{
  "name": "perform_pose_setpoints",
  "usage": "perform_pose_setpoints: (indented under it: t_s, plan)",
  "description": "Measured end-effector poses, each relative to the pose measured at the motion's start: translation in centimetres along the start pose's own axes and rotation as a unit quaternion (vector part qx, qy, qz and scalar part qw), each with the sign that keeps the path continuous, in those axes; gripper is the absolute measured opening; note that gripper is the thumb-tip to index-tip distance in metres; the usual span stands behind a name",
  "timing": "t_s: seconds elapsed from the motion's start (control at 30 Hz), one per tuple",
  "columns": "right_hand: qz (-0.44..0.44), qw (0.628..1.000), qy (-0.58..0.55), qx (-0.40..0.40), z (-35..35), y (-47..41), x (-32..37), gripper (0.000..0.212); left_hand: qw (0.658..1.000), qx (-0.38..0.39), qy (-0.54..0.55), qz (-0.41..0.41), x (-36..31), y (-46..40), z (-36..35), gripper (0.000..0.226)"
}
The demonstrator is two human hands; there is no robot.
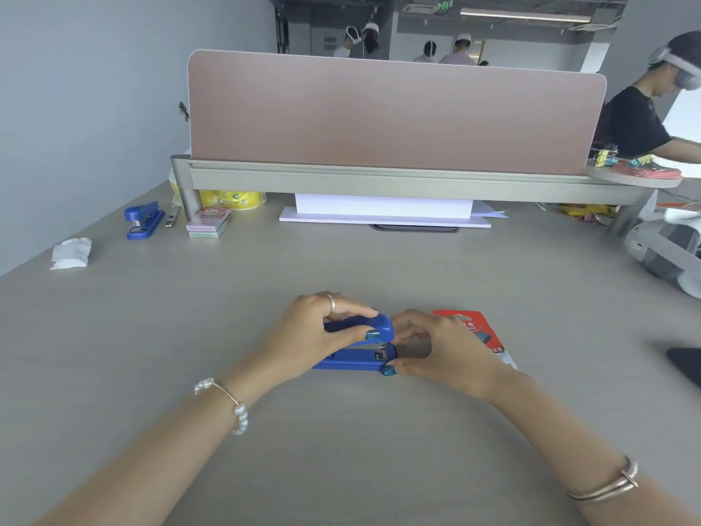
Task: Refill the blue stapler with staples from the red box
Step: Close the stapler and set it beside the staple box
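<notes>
The blue stapler (364,353) lies on the grey desk in front of me, its nose pointing right. My left hand (315,336) grips the stapler's top arm from the left, thumb and fingers around it. My right hand (444,349) is at the stapler's nose, thumb tip resting on the front of its base, fingers curled near the top arm's tip. The red box (480,330) lies flat on the desk just behind my right hand, partly hidden by it.
A second blue stapler (143,220) stands far left near a stack of small boxes (208,223) and a crumpled tissue (71,253). A pink divider (394,115) and shelf cross the back. A person (645,119) works at far right.
</notes>
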State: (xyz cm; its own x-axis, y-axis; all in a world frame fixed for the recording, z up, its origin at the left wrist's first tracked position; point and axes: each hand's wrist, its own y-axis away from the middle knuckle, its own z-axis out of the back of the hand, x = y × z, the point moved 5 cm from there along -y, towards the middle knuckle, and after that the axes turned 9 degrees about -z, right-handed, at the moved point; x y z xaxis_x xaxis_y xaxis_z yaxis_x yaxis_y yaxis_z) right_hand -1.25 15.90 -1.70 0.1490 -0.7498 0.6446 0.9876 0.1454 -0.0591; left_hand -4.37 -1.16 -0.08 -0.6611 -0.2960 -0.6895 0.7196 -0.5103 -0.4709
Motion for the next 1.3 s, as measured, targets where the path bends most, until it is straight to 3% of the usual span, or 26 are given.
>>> perform_pose_setpoints:
  t_s: [0.93, 1.13, 1.3]
  plan:
    - [0.012, 1.0, -0.001, 0.0, -0.2, -0.2, -0.4, 0.038, 0.995, 0.068, -0.068, -0.033, 1.0, 0.2, -0.9, 0.025]
    - [0.019, 0.999, 0.027, 0.008, 0.1, 0.1, 0.1, 0.037, 0.996, 0.045, -0.072, -0.034, 0.9, 0.6, -0.3, 0.036]
    - [0.049, 0.997, 0.037, -0.052, 2.7, 0.2, 0.7, 0.049, 0.997, 0.044, -0.059, -0.019, 0.9, 1.3, -0.2, 0.042]
